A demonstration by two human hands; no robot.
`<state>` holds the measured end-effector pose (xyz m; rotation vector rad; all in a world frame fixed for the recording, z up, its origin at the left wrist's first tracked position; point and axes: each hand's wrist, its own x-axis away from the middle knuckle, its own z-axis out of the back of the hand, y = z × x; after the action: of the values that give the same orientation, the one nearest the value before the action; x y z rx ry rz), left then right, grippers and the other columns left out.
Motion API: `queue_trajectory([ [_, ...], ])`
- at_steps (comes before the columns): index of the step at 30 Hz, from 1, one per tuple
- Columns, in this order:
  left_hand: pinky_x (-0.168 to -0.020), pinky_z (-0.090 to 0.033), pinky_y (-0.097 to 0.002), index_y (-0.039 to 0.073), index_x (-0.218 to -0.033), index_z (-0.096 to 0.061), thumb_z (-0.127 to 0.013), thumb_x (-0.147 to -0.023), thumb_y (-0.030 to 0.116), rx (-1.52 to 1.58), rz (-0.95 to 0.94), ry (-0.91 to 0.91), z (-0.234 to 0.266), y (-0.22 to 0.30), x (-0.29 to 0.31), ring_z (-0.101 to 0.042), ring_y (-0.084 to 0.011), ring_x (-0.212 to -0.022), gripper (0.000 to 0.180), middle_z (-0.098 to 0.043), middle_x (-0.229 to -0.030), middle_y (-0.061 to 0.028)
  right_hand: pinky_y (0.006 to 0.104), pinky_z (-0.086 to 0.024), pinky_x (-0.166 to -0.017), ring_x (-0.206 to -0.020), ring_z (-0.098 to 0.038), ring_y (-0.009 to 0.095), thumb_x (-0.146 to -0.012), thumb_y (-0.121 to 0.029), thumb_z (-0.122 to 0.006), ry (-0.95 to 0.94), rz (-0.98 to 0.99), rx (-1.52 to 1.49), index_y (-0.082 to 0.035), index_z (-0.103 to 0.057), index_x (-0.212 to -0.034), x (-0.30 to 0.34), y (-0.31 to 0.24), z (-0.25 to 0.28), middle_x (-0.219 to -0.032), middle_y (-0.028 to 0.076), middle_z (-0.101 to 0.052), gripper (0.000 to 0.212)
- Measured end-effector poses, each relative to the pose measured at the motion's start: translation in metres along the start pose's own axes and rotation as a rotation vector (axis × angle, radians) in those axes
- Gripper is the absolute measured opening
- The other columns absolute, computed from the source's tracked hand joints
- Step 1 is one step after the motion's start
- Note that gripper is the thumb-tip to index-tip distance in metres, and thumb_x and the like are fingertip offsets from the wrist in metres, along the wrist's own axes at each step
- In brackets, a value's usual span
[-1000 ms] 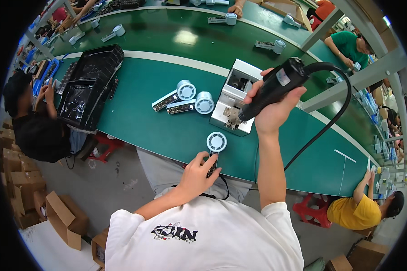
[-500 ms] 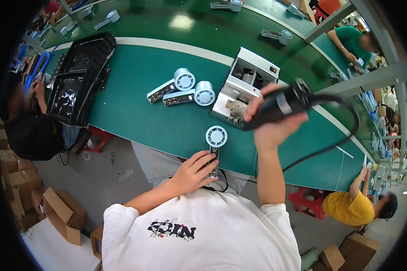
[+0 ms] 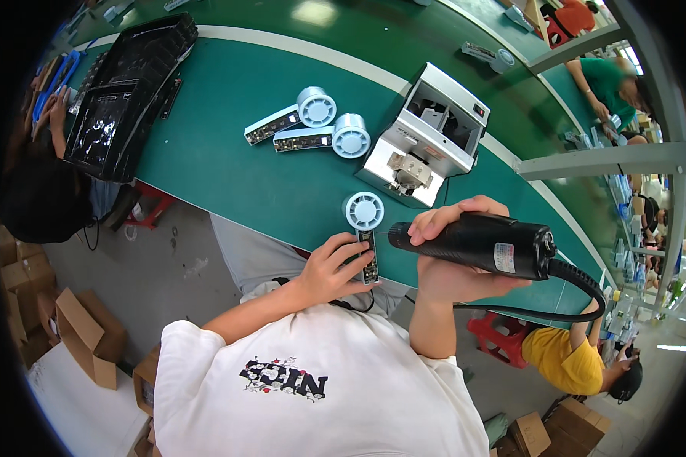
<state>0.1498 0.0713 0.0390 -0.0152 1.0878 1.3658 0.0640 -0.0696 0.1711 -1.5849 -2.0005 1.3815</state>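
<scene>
My left hand [image 3: 335, 268] grips the handle of a light-blue handheld fan [image 3: 364, 211] at the table's near edge. The handle's open side faces up and shows a circuit board. In my right hand [image 3: 453, 280] is a black corded electric screwdriver [image 3: 476, 244], held almost level. Its thin bit points left, close to the handle just below the fan head; whether it touches I cannot tell. Behind them stands a silver-grey screw feeder [image 3: 423, 141]. Two similar fans, one [image 3: 316, 108] and another [image 3: 351, 137], lie left of the feeder with their boards showing.
A black plastic-wrapped tray [image 3: 122, 99] sits at the table's left. Beyond the pale strip, more fans [image 3: 488, 55] lie on a green belt. A grey metal post [image 3: 610, 161] crosses at right. The screwdriver's cable [image 3: 587, 297] loops there. Co-workers sit on both sides.
My right hand has brought the screwdriver from the screw feeder down and toward me, beside the fan's handle. My left hand still holds the fan. The view has shifted slightly.
</scene>
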Motion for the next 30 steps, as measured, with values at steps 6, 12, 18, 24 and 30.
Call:
queue_trajectory([
  [6, -0.072, -0.058, -0.038, 0.004, -0.104, -0.07, -0.089, -0.061, 0.027, 0.002, -0.016, 0.035, -0.005, -0.004, 0.002, -0.061, -0.031, -0.096, 0.053, -0.063, -0.11, -0.0089, 0.0389, -0.05, -0.053, -0.053, -0.058, 0.028, -0.083, -0.09, -0.028, 0.02, -0.008, 0.022, 0.002, -0.048, -0.114, 0.005, 0.008, -0.002, -0.07, 0.019, -0.061, 0.099],
  [12, -0.071, -0.058, -0.037, 0.004, -0.104, -0.07, -0.089, -0.062, 0.028, -0.001, -0.01, 0.027, -0.006, -0.004, 0.002, -0.062, -0.0305, -0.095, 0.052, -0.063, -0.109, -0.0092, 0.0383, -0.05, -0.052, -0.052, -0.058, 0.027, -0.081, -0.092, -0.028, 0.006, 0.017, 0.081, 0.001, -0.047, -0.112, 0.01, 0.011, -0.003, -0.069, 0.018, -0.06, 0.1],
  [18, -0.068, -0.058, -0.0352, 0.003, -0.105, -0.07, -0.089, -0.062, 0.028, 0.02, -0.02, 0.013, -0.006, -0.006, 0.002, -0.064, -0.0296, -0.091, 0.053, -0.063, -0.109, -0.0103, 0.0355, -0.051, -0.051, -0.05, -0.056, 0.023, -0.07, -0.098, -0.037, -0.079, 0.065, 0.167, -0.001, -0.044, -0.106, 0.014, 0.018, -0.003, -0.067, 0.013, -0.058, 0.104],
  [24, -0.067, -0.058, -0.0349, 0.003, -0.104, -0.07, -0.088, -0.062, 0.027, 0.022, -0.008, 0.029, -0.008, -0.005, 0.004, -0.064, -0.0291, -0.09, 0.052, -0.063, -0.108, -0.0106, 0.0357, -0.05, -0.05, -0.05, -0.056, 0.023, -0.069, -0.098, -0.038, -0.094, 0.059, 0.116, -0.001, -0.045, -0.105, 0.015, 0.019, -0.001, -0.067, 0.013, -0.058, 0.103],
  [30, -0.068, -0.057, -0.0346, 0.002, -0.104, -0.07, -0.087, -0.064, 0.028, 0.024, -0.027, 0.031, -0.008, -0.007, 0.006, -0.064, -0.0287, -0.089, 0.051, -0.063, -0.108, -0.0111, 0.0366, -0.048, -0.048, -0.049, -0.054, 0.024, -0.07, -0.097, -0.041, -0.071, 0.05, 0.128, -0.001, -0.046, -0.103, 0.016, 0.017, -0.003, -0.066, 0.014, -0.057, 0.102],
])
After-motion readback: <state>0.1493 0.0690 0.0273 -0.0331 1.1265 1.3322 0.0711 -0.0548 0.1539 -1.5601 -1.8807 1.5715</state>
